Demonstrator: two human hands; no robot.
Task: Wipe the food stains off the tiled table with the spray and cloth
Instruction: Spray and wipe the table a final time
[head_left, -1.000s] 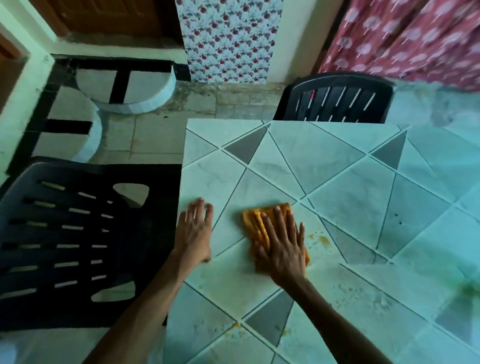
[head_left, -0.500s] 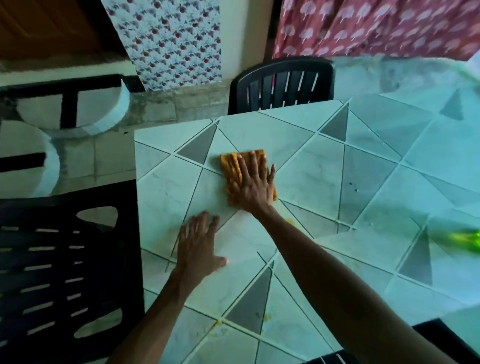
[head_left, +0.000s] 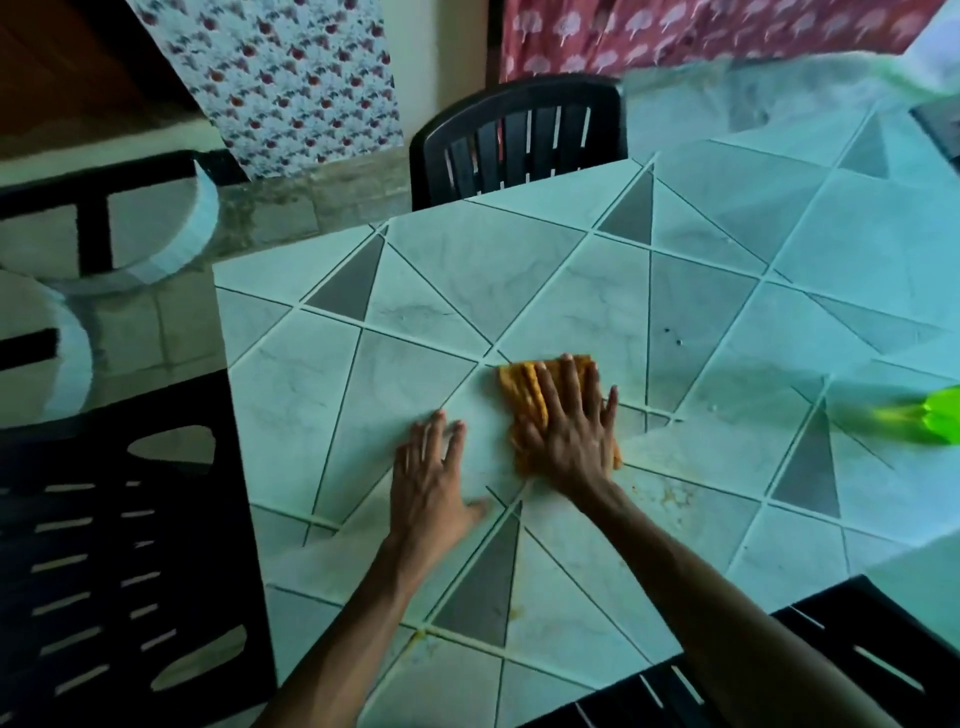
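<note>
Cloth (head_left: 524, 395) is pinned flat under the right hand (head_left: 571, 436), fingers spread; left hand (head_left: 431, 483) is braced open on the tiled table (head_left: 291, 374). Stains (head_left: 670, 496) beside the wrist risk being smeared or missed. Spray (head_left: 935, 415): blurred, far right.

Single head view, looking steeply down, close over tiled table (head_left: 571, 291), wide-angle

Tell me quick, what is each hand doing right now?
Left hand: open, flat on the tiled table, holding nothing.
Right hand: open, fingers spread, pressing the orange cloth onto the table.
</note>
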